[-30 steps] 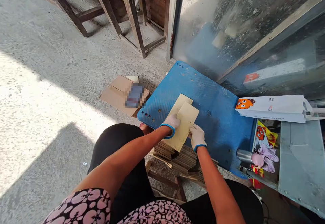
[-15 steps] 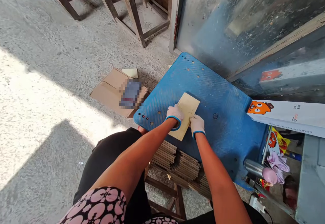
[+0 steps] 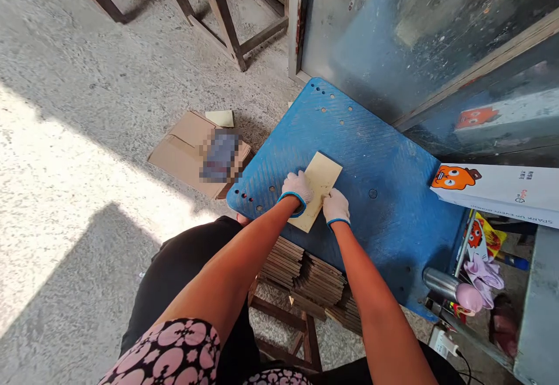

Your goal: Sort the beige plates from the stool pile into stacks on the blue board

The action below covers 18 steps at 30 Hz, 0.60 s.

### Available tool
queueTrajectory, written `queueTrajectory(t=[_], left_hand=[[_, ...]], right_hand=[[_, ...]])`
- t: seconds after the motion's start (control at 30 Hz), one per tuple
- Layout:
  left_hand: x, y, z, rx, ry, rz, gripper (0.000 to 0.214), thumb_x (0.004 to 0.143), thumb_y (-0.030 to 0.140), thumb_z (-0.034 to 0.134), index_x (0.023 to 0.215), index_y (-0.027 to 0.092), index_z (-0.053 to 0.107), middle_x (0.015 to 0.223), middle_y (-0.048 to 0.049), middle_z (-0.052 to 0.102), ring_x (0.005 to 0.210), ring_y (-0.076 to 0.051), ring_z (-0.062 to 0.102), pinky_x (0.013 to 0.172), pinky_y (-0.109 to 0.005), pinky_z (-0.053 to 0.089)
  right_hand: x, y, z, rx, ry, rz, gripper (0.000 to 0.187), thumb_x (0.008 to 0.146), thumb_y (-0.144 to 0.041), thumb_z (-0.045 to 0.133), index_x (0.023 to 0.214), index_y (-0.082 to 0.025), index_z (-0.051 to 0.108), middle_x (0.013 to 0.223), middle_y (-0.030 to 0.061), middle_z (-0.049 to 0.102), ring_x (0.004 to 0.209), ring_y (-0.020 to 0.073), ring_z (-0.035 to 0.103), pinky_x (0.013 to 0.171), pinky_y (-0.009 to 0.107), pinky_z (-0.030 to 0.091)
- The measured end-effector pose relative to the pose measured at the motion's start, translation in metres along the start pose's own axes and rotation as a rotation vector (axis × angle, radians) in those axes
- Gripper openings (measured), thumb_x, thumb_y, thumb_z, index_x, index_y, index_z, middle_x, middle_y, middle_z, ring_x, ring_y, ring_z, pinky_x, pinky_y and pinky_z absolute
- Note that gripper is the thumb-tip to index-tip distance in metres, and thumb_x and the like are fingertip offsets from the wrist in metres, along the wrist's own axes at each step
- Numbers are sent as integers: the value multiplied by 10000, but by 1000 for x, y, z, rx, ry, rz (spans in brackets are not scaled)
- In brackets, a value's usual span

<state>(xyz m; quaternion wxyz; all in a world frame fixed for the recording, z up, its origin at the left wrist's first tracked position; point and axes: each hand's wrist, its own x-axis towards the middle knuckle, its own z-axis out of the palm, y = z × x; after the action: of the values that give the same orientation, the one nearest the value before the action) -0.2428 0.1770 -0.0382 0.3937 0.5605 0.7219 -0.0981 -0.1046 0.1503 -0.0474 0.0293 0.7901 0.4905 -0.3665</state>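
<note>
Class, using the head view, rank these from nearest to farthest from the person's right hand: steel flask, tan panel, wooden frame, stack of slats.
1. tan panel, touching the right hand, on the blue board.
2. stack of slats, just below, toward the person.
3. steel flask, lower right.
4. wooden frame, top, across the floor.

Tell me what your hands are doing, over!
Left hand, right hand both gripping pale board. Lies flat on blue panel. Nothing else on it.

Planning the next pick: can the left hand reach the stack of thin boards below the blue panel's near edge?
Probably yes. The left hand rests on the tan sheet, and the stack of boards lies just below it toward the body, its near part uncovered.
</note>
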Motion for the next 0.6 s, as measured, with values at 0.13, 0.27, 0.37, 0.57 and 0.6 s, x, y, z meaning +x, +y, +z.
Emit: queueTrajectory(t=[0.13, 0.27, 0.37, 0.57, 0.6], left_hand=[[-7, -3, -3, 191, 81, 138, 628, 765, 217, 606, 1359, 108, 434, 1288, -211, 479, 1200, -331, 491, 1029, -410, 361], [-11, -5, -6, 186, 6, 90, 507, 833, 229, 549, 1318, 106, 465, 1222, -210, 515, 1135, -332, 541, 904, -386, 459], [-13, -6, -6, 178, -1, 59, 483, 848, 274, 554, 1295, 106, 483, 1222, -214, 518, 1133, -347, 547, 895, -405, 475], [-26, -11, -9, 158, 56, 75, 502, 848, 345, 572, 1292, 130, 476, 1233, -193, 524, 1141, -322, 541, 904, -374, 468], [-30, -11, -10, 153, 54, 79, 504, 848, 352, 574, 1291, 133, 475, 1242, -188, 523, 1148, -316, 536, 908, -365, 463]], right_hand=[[-3, 3, -2, -78, 21, -37, 250, 890, -298, 464, 1021, -215, 660, 1061, 91, 654, 920, 230, 580, 760, 309, 447], [-2, 5, -4, -122, 20, -71, 221, 897, -312, 488, 1012, -213, 649, 1057, 87, 637, 923, 225, 551, 757, 306, 423], [-2, 5, -9, -127, 37, -80, 190, 895, -332, 510, 959, -210, 641, 1011, 72, 621, 871, 201, 516, 745, 291, 394], [-41, 18, -23, 36, 217, -221, 301, 954, -351, 401, 745, -201, 558, 758, 0, 535, 723, 150, 421, 676, 262, 318], [-55, 23, -22, 56, 211, -260, 313, 960, -352, 394, 735, -202, 551, 735, -5, 524, 715, 149, 417, 670, 262, 313]])
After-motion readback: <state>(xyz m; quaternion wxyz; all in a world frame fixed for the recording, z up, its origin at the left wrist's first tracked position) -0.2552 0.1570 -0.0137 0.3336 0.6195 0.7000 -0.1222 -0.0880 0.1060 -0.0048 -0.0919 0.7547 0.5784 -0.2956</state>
